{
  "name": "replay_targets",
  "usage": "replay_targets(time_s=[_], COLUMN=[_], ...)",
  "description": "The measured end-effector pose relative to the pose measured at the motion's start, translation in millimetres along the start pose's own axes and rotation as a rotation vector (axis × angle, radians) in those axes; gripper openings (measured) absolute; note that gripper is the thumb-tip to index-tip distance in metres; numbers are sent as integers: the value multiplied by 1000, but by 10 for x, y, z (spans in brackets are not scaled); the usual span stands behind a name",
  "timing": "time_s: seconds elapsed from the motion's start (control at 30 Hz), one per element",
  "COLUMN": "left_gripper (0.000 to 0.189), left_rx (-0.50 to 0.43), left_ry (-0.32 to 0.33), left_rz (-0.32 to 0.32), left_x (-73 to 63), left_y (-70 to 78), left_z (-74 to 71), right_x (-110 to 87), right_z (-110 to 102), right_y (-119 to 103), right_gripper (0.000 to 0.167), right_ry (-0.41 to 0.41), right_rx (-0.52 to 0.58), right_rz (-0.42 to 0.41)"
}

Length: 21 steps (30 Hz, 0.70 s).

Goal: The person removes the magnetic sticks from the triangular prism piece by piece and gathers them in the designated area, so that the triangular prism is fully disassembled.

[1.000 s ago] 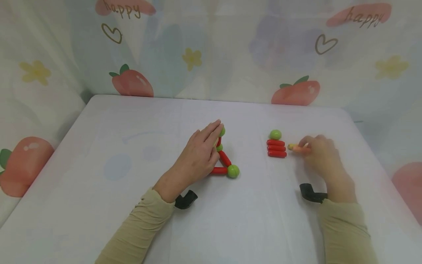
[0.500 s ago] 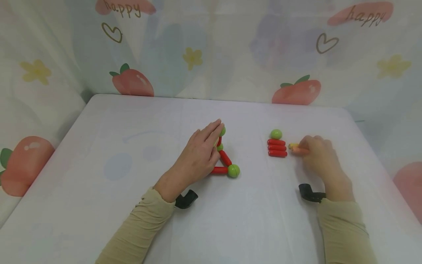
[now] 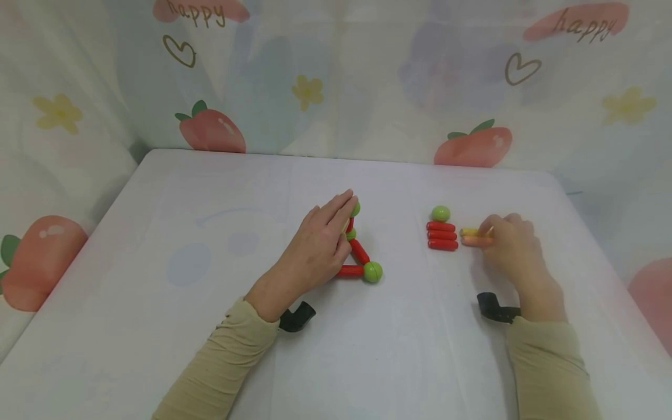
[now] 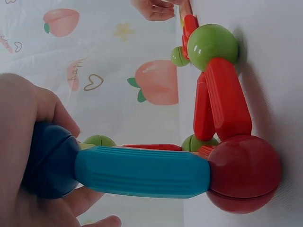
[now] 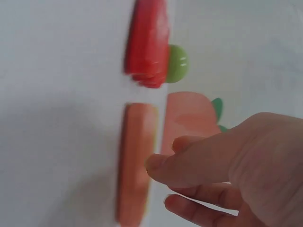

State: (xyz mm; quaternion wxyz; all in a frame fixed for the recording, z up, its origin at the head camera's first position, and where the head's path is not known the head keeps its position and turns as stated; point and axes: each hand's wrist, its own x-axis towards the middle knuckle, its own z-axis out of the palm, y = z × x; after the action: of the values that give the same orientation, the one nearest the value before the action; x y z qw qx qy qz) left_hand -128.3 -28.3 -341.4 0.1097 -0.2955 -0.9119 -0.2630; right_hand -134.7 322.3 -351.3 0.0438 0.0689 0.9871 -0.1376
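Note:
My left hand (image 3: 310, 251) grips a dark blue ball (image 4: 51, 160) at the top of a ball-and-rod toy frame. A teal rod (image 4: 142, 171) joins this ball to a dark red ball (image 4: 244, 174) low down. Red rods (image 3: 360, 251) link it to green balls (image 3: 373, 272) on the table; the hand hides much of the frame in the head view. On the right lie an orange rod (image 5: 136, 163) and a yellow rod (image 3: 469, 231), side by side. My right hand (image 3: 511, 245) is over their right ends, thumb tip at the orange rod's upper edge, other fingers loosely bent above.
Several red rods (image 3: 442, 235) lie stacked in parallel left of the yellow and orange ones, with a loose green ball (image 3: 441, 213) behind them. Black wrist pieces (image 3: 297, 317) show by both sleeves. Printed cloth (image 3: 367, 76) walls the back of the white table (image 3: 399, 361).
The yellow and orange rods, slightly askew before, now lie evenly side by side under my right hand. My left hand stays on the frame.

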Motion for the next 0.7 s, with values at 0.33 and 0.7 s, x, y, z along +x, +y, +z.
replay_targets(time_s=[0.33,0.7], left_gripper=[58,47], left_rx=[-2,-51], left_ry=[-66,-138], left_rz=[-28,-56], left_x=[-4,-13], left_y=[15,-7], left_z=[-94,-278], right_x=[-157,-326], right_z=[-205,-294], right_y=[-274,-542], right_gripper=[38,31], right_ry=[80,122], right_rx=[77,157], right_rz=[-95,-268])
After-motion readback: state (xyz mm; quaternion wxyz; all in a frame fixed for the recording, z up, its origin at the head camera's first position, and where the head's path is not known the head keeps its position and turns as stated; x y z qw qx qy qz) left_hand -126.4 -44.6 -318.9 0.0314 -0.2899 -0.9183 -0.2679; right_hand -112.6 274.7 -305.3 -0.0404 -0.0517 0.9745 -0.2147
